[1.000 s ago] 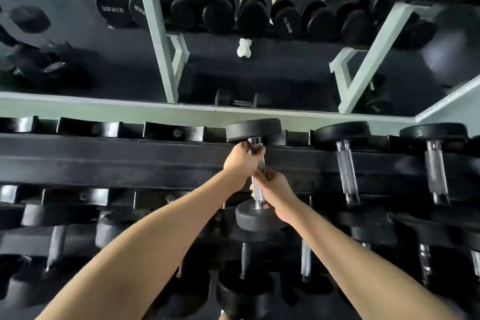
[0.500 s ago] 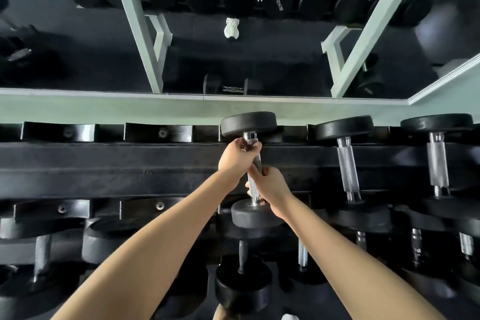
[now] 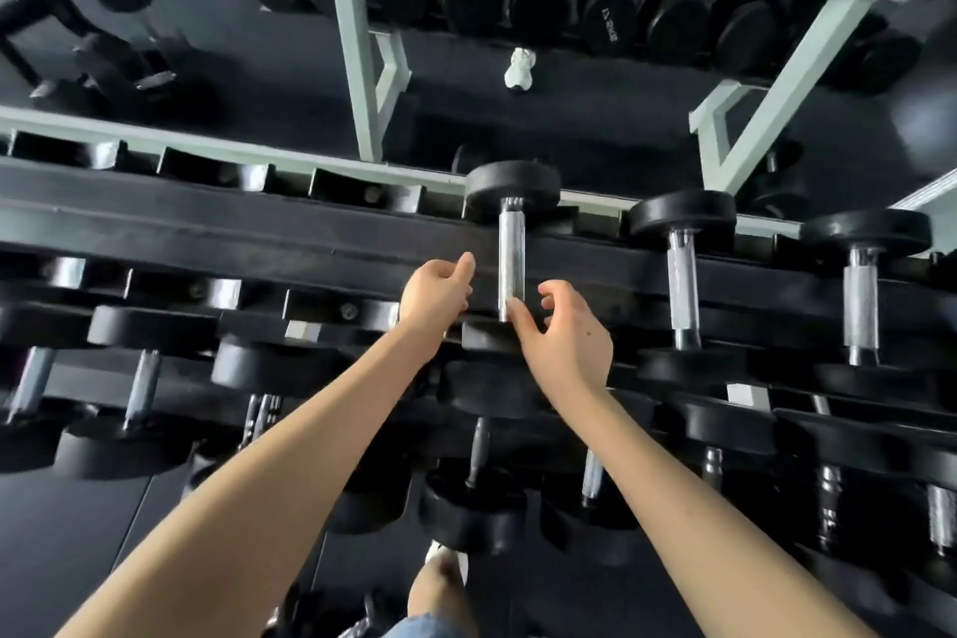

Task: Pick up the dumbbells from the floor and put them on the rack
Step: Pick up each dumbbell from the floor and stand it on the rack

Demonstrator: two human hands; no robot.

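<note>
A black dumbbell with a chrome handle (image 3: 511,257) lies across the top tier of the black rack (image 3: 259,233), its far head against the mirror edge. My left hand (image 3: 435,298) hovers just left of the handle, fingers loosely curled, holding nothing. My right hand (image 3: 567,337) is at the near end of the handle with fingers spread; its thumb tip is at the handle's lower end, and it covers part of the near head.
Two more dumbbells (image 3: 683,285) (image 3: 862,301) rest on the top tier to the right. Empty cradles (image 3: 207,166) run along the left. Lower tiers hold several dumbbells (image 3: 145,378). A mirror behind reflects a rack (image 3: 362,42). My knee and shoe (image 3: 445,580) are below.
Both hands have let go of the chrome handle and moved apart to either side. The dumbbell now rests on the top tier by itself.
</note>
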